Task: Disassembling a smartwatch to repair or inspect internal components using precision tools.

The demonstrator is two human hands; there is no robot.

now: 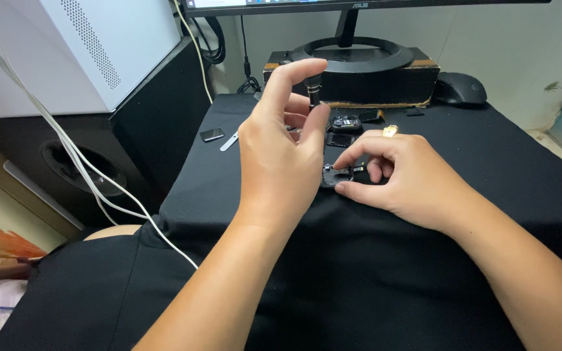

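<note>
Small black device open on the desk, parts laid out, work in mid-course.

The right hand [403,174] pinches a small black device body [335,176] between thumb and forefinger, holding it flat on the black cloth of the desk [489,162], just in front of the person. The left hand [283,146] is raised above it, fingers loosely curled, thumb and forefinger close on what looks like a thin dark tool or part; too small to tell which. Beyond the device lie two more small dark parts [345,123], a small black slab [212,134] and a pale flat strip [229,141], all apart from the body. Judgement: device is already taken apart, with loose pieces not yet refitted. A monitor stand [352,55] and mouse [460,89] sit at the rear.
</note>
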